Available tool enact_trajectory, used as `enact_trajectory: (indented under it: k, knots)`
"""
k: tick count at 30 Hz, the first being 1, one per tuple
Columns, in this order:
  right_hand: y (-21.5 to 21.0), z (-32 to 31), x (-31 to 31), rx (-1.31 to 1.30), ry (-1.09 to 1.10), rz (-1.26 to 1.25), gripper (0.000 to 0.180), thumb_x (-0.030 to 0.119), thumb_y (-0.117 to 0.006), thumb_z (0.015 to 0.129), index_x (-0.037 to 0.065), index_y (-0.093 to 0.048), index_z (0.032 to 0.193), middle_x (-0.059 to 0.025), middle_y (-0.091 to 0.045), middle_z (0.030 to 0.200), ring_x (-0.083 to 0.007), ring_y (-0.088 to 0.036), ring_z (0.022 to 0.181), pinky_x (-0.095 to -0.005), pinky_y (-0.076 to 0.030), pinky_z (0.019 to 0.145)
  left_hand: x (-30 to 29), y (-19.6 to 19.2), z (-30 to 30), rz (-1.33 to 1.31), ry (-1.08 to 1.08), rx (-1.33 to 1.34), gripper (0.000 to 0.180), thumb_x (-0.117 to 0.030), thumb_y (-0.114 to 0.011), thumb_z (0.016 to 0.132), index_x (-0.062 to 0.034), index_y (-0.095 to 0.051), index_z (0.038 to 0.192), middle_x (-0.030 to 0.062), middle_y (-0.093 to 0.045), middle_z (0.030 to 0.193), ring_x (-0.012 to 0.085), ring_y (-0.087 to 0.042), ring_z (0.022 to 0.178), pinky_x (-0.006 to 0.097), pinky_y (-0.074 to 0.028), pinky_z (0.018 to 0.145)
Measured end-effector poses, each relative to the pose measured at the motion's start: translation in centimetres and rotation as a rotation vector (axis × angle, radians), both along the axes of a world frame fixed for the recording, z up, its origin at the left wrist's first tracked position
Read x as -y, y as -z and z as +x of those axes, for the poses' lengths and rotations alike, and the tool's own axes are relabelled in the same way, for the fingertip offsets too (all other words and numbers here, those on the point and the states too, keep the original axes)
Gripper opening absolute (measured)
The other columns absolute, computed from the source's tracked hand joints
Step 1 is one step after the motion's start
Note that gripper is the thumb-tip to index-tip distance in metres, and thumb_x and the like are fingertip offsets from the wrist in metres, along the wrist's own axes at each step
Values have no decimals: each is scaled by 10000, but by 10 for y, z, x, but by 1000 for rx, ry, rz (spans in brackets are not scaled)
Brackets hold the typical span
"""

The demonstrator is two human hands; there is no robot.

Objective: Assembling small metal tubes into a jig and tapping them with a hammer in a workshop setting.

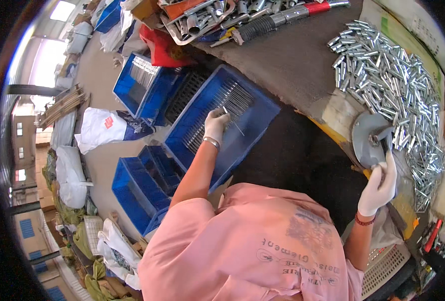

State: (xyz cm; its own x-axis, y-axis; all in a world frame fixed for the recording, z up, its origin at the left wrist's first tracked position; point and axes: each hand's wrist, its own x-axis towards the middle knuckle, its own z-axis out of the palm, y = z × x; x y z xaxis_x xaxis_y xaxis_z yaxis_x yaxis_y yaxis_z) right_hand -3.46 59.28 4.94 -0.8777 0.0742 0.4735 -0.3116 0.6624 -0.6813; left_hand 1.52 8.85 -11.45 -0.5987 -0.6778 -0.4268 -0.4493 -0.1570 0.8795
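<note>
Our right hand (379, 189), in a white glove, rests against the round grey metal disc (370, 138) at the tabletop (292, 60) edge; we cannot tell its fingers' state. Our left hand (215, 125), also gloved, pinches a thin metal rod (232, 120) over the blue plastic crate (222, 123) of rods. Beyond the disc lies a pile of short shiny metal tubes (388, 75).

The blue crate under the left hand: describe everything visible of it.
The blue crate is a shallow rectangular plastic bin, seen tilted, beside the dark workbench. Thin metal rods lie in parallel rows across its upper half; its lower floor is bare. The white-gloved left hand reaches into it and lifts one thin rod above the rows. More blue crates sit to its left.
</note>
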Motion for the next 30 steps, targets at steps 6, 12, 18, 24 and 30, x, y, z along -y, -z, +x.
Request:
enact_trajectory:
  k: [6, 12, 18, 24, 30]
  knots:
    - [-2, 2, 0, -13, 2, -10, 458, -110, -591, 973, -75, -655, 1425, -60, -694, 919, -106, -574, 755, -245, -482, 692, 45, 53, -51, -259, -15, 248, 488, -186, -875, 733, 30, -763, 1156, 138, -793, 1065, 250, -743, 956, 353, -586, 885]
    - [-6, 2, 0, 32, 5, -13, 450, -84, -561, 979, -75, -661, 1418, -67, -695, 910, -109, -574, 744, -251, -479, 686, 62, 71, -83, -409, -22, 424, 494, -174, -905, 710, 22, -756, 1137, 154, -797, 1030, 277, -751, 937, 384, -583, 892]
    - [-7, 0, 3, -48, -76, 6, 416, -81, -610, 936, -45, -712, 1337, -100, -718, 936, -158, -659, 783, -283, -538, 716, 49, 49, -57, -604, -116, 327, 381, -197, -877, 897, 30, -741, 1170, 169, -799, 1119, 284, -727, 989, 428, -568, 934]
    - [-19, -6, 12, -135, -132, -12, 358, -72, -699, 870, 12, -766, 1211, -52, -704, 840, -110, -561, 578, -252, -423, 532, 33, -49, -81, -751, -235, -448, 140, -131, -749, 1023, 2, -741, 1067, 69, -733, 1006, 181, -660, 882, 355, -562, 854]
    - [-32, -5, 8, -98, -140, -59, 318, -55, -727, 860, 22, -768, 1167, -103, -714, 841, -216, -658, 613, -320, -522, 590, -178, -233, -143, -954, 810, -809, 205, 1, -798, 846, -52, -784, 1044, 131, -751, 1070, 316, -718, 1000, 399, -567, 914]
